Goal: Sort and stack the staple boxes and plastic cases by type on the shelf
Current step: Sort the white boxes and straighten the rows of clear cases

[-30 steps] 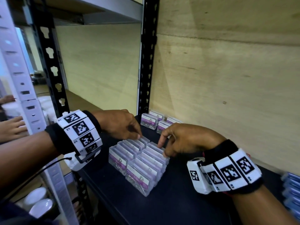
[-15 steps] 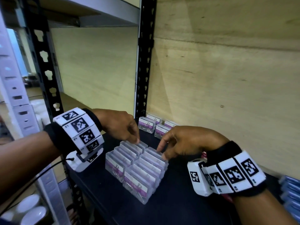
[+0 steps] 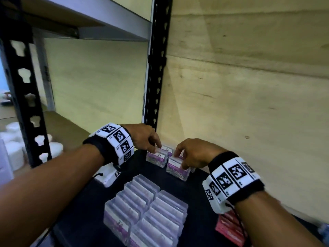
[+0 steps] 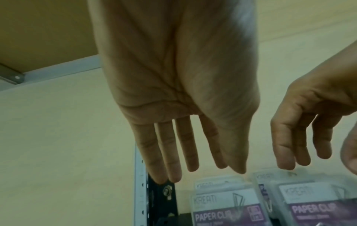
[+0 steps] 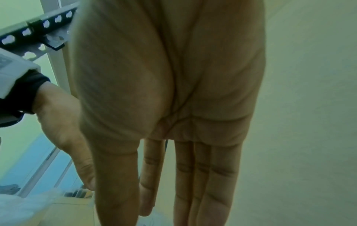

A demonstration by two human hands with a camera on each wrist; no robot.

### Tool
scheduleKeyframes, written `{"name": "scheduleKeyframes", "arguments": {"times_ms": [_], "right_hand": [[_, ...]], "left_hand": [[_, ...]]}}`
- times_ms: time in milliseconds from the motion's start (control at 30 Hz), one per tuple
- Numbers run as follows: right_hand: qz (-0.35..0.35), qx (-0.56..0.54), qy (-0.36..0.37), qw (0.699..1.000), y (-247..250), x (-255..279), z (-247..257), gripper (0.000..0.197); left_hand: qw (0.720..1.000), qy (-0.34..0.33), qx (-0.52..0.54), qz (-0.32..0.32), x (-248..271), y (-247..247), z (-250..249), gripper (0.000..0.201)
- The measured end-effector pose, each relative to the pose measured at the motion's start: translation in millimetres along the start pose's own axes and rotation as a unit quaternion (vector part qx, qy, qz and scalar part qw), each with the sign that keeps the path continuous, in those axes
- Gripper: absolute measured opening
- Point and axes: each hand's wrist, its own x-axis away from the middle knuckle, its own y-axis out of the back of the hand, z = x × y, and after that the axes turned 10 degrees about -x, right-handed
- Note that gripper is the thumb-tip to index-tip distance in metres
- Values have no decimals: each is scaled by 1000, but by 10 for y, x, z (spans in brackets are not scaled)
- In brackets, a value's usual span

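Several clear plastic paper-clip cases with purple labels (image 3: 157, 156) stand in the back corner of the black shelf (image 3: 195, 186). My left hand (image 3: 155, 147) reaches over the left ones with straight fingers (image 4: 174, 168), tips just above the case lids (image 4: 222, 203). My right hand (image 3: 179, 160) hovers over the right case (image 3: 175, 169), fingers relaxed and holding nothing; in the right wrist view its fingers (image 5: 204, 191) lie straight. A block of clear cases in two rows (image 3: 146, 211) stands nearer me.
Red boxes (image 3: 229, 227) lie under my right forearm. A black perforated upright (image 3: 157, 68) and the plywood back wall (image 3: 249, 104) close in the corner. An upper shelf (image 3: 106, 20) hangs overhead. White jars (image 3: 14, 154) sit to the left, beyond the front post.
Both hands have left the front block of cases and moved back to the cases in the corner. The front block stays put.
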Motion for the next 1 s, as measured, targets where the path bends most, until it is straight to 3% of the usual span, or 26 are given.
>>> {"name": "scheduleKeyframes", "arguments": {"times_ms": [433, 833, 1000], "right_hand": [[9, -9, -20, 1000, -39, -126, -24, 36], [42, -81, -17, 996, -129, 226, -20, 28], [29, -37, 3, 999, -188, 353, 69, 34]], "left_hand": [[1000, -7, 2, 22, -110, -97, 23, 30], [999, -32, -1, 41, 209, -117, -178, 30], [998, -36, -10, 46, 386, -142, -222, 32]]}}
